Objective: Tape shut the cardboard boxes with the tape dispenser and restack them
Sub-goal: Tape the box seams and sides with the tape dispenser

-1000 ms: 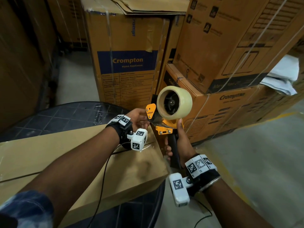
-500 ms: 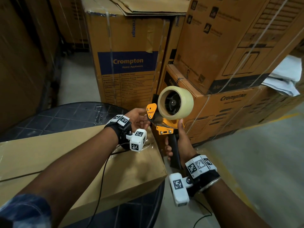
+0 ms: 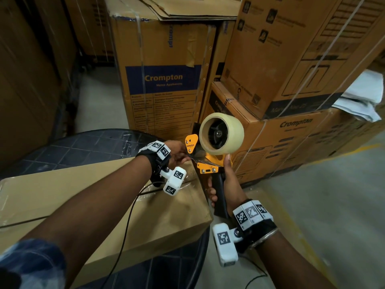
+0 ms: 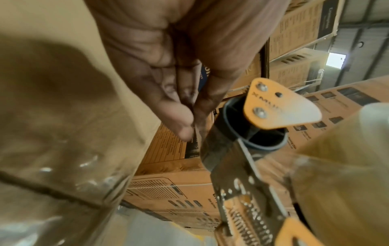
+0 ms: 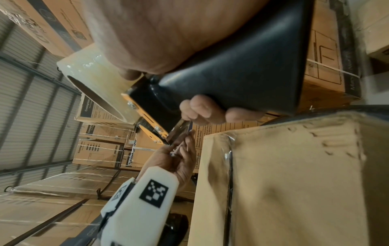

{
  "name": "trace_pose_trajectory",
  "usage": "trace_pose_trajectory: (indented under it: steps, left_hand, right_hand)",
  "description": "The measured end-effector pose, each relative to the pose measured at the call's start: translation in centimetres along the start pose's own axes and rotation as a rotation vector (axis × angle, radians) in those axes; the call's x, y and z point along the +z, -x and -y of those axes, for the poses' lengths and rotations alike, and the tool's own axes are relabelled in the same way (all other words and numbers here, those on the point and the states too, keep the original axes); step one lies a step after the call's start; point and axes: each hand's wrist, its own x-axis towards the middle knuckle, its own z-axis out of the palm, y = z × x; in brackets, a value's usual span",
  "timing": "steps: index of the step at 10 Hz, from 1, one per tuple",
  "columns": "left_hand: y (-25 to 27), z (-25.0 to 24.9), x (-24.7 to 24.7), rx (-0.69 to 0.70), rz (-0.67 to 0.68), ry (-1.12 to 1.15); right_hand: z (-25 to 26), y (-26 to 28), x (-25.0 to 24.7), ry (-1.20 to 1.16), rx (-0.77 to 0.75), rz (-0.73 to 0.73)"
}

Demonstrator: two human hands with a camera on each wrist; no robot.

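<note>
We grip the tape dispenser by its black handle in our right hand, roll upward, just past the near right corner of the cardboard box on the dark round desk; our left hand pinches the glossy tape end at its toothed blade, fingers narrow, nearer the box; its taped seam runs leftward from there
</note>
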Motion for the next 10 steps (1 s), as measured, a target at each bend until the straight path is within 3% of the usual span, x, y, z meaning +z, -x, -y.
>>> trace_pose_trajectory:
  steps: [2, 3, 4, 5, 10]
  left_hand:
    - [-1.7, -0.5, -0.2, 0.134, -0.141, -0.118]
    - [-2.5, -0.2, -1.0, 0.129, -0.131, -0.151]
    - [-2.9, -0.1, -0.8, 0.165, -0.179, -0.317]
    - [-4.3, 0.0, -0.8, 0.295, -0.216, -0.571]
    - [-5.0, -0.7, -0.4, 0.374, -0.292, -0.774]
  right_hand:
    - [-0.9, -0.6, -0.2, 0.045, -0.029, -0.042]
    - [-1.4, -0.5, -0.4, 0.073, -0.033, -0.074]
    - [-1.8, -0.8, -0.5, 0.101, -0.045, -0.080]
    - [-2.2, -1.2, -0.6, 0.142, -0.058, -0.078]
    - [-2.1, -1.4, -0.3, 0.165, 0.001, -0.071]
